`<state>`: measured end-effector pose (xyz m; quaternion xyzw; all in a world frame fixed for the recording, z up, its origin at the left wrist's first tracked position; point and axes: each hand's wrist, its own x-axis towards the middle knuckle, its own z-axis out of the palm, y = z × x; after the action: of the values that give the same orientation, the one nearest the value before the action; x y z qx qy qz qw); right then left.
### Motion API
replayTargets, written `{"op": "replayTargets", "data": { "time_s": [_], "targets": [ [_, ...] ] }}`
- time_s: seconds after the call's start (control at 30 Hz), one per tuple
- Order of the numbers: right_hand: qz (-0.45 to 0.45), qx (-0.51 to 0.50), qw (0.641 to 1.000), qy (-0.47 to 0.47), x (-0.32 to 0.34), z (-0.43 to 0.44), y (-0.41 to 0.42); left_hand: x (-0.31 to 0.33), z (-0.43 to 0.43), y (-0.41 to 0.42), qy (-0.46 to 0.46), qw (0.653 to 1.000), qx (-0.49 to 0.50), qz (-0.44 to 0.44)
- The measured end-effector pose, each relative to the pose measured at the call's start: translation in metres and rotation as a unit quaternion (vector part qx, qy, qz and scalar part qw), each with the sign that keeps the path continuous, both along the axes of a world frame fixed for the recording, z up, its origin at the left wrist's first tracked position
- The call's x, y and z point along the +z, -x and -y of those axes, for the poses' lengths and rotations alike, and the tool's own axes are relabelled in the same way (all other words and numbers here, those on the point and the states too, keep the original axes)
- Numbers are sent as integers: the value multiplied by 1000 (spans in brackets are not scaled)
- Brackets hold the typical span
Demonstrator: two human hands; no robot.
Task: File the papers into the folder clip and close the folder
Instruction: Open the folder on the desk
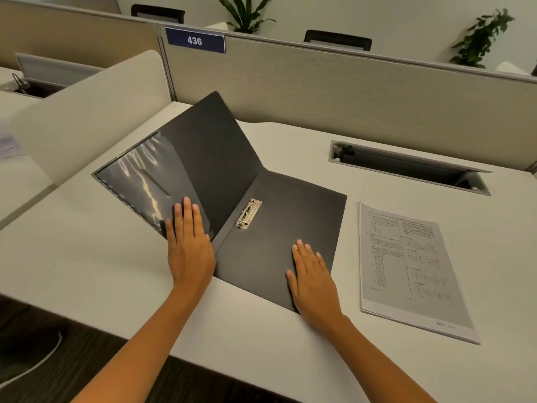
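Note:
A dark grey folder (293,216) lies open on the white desk (87,257). Its left cover with a clear plastic pocket (142,175) is partly raised and bowed. A metal clip (249,213) sits by the spine, with no paper under it. My left hand (190,245) lies flat, fingers together, on the lower edge of the left cover. My right hand (312,279) lies flat on the lower right part of the folder's back panel. A stack of printed papers (406,271) rests on the desk to the right of the folder, apart from it.
A cable tray opening (406,167) is set into the desk behind the papers. Beige partition walls (348,91) border the desk at the back, with a sign reading 436 (194,40). A white curved divider (87,112) stands to the left.

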<state>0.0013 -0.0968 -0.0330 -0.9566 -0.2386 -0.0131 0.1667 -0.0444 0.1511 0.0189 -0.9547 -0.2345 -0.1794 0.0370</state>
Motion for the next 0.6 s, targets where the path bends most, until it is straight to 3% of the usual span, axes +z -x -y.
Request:
{"op": "replayTargets", "data": {
  "time_s": [0.37, 0.6],
  "targets": [
    [-1, 26, 999, 24, 9, 20, -16, -26, -2, 13, 127, 988, -35, -83],
    [13, -39, 999, -13, 13, 27, -17, -26, 23, 36, 189, 977, -74, -65]
  ]
}}
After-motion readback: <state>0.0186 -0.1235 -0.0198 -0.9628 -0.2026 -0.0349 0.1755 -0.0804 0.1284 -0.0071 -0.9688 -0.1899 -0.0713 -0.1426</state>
